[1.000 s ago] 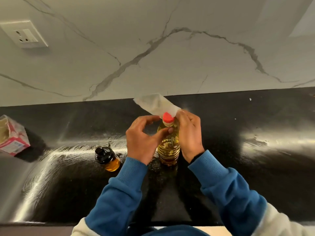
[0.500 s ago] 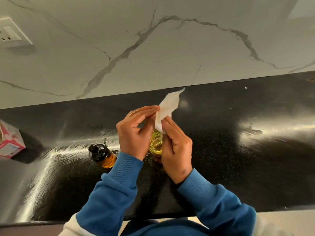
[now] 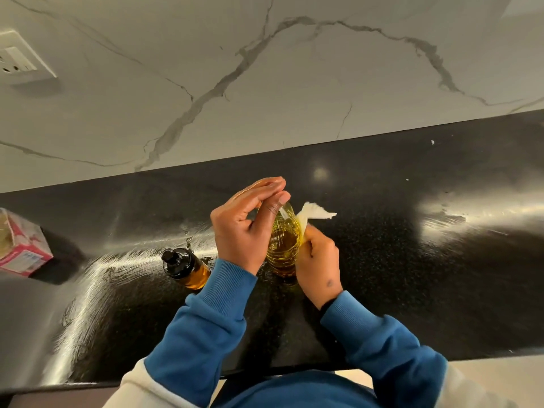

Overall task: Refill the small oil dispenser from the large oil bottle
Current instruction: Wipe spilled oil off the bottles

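We see one bottle [image 3: 284, 248] of yellow oil upright on the black bench [image 3: 412, 260], between two hands. Our left hand [image 3: 244, 228] curls its fingers [image 3: 265, 187] over the bottle's top, hiding the cap. Our right hand [image 3: 316, 260] pinches one white tissue [image 3: 316, 213] against the bottle's right side. One dispenser [image 3: 184, 267], dark-capped and holding amber oil, stands just left of the left sleeve [image 3: 206, 325]. One pink box [image 3: 22, 245] sits at the far left edge, and one socket [image 3: 17, 61] is on the marble wall [image 3: 294, 83].
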Demonstrator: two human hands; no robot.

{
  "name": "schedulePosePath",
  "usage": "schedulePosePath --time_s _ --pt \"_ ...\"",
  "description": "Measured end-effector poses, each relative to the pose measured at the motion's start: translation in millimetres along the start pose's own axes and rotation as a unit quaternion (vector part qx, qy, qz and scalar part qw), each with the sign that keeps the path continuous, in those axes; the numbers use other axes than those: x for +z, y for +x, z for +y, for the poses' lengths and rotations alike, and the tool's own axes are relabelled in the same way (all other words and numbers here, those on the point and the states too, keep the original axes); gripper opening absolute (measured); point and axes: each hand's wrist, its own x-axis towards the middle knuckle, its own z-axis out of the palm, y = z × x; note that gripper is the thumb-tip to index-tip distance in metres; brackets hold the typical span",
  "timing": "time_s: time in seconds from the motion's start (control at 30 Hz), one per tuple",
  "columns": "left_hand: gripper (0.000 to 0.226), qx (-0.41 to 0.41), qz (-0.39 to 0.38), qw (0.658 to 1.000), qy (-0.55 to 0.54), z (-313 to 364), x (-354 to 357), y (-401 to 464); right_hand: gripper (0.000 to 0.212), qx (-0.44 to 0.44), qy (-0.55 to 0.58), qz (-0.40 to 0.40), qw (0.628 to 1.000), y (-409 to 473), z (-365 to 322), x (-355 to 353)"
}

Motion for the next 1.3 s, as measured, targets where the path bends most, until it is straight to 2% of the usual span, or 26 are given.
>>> schedulePosePath --time_s 0.13,0.23,0.3,0.33,0.4,0.47,0.57,0.63,0.73,0.8,0.87,0.93,1.03,1.1,1.2,1.3 --pt "0.021 0.012 -0.006 1.000 -0.001 -1.8 -1.7 1.1 0.039 -0.170 0.037 0.026 0.984 4.9 -53.3 -13.6" --pt "0.021 0.006 -0.003 1.000 -0.009 -2.5 -2.1 0.8 0.039 -0.225 0.011 0.040 0.973 3.1 -52.3 -12.4" --pt "0.020 -0.008 -0.008 1.000 -0.026 -3.3 -2.0 1.3 0.046 -0.184 -0.010 0.041 0.982 0.8 -28.3 -5.8" --pt "0.019 -0.015 -0.014 0.999 -0.031 -3.5 -2.0 1.9 0.045 -0.136 -0.017 0.029 0.990 -0.9 -15.1 -3.3" --pt "0.018 -0.031 -0.024 0.998 -0.040 -3.2 -2.6 3.2 0.038 -0.017 -0.031 -0.020 0.999 -3.7 5.5 -1.1" --pt "0.018 -0.043 -0.033 0.997 -0.049 -4.2 -3.8 4.1 0.031 0.046 -0.057 -0.069 0.995 -6.3 14.8 -0.1" --pt "0.018 -0.056 -0.048 0.996 -0.059 -7.8 -6.2 5.9 0.033 0.038 -0.063 -0.067 0.995 -3.5 4.5 -1.3" --pt "0.020 -0.084 -0.049 0.991 -0.097 -8.7 -7.2 7.1 0.035 -0.010 -0.035 -0.040 0.999 0.6 -11.6 -1.6" --pt "0.023 -0.116 -0.044 0.980 -0.155 -6.6 -6.0 7.6 0.053 -0.095 0.010 0.024 0.995 3.5 -35.9 -3.9" --pt "0.024 -0.129 -0.038 0.974 -0.184 -5.1 -4.0 7.0 0.053 -0.158 0.037 0.054 0.985 2.1 -43.6 -5.1" --pt "0.027 -0.142 -0.026 0.970 -0.198 -4.8 -1.4 6.1 0.054 -0.182 0.037 0.056 0.981 -0.1 -36.9 -1.7" --pt "0.032 -0.146 -0.012 0.971 -0.188 -5.2 2.8 4.1 0.049 -0.140 0.016 0.050 0.989 -3.0 -17.8 5.7" --pt "0.035 -0.147 0.010 0.974 -0.171 -2.6 11.1 3.1 0.036 0.027 -0.045 -0.032 0.998 -9.2 8.6 9.3" --pt "0.037 -0.144 0.016 0.976 -0.164 0.8 15.6 6.2 0.030 0.094 -0.077 -0.077 0.990 -8.8 20.0 10.5" --pt "0.042 -0.138 0.001 0.978 -0.158 5.6 18.2 13.7 0.028 0.115 -0.096 -0.081 0.985 0.7 15.8 7.8" --pt "0.062 -0.121 -0.027 0.979 -0.164 7.5 17.9 23.2 0.040 0.051 -0.068 -0.043 0.995 7.2 -10.6 1.7"
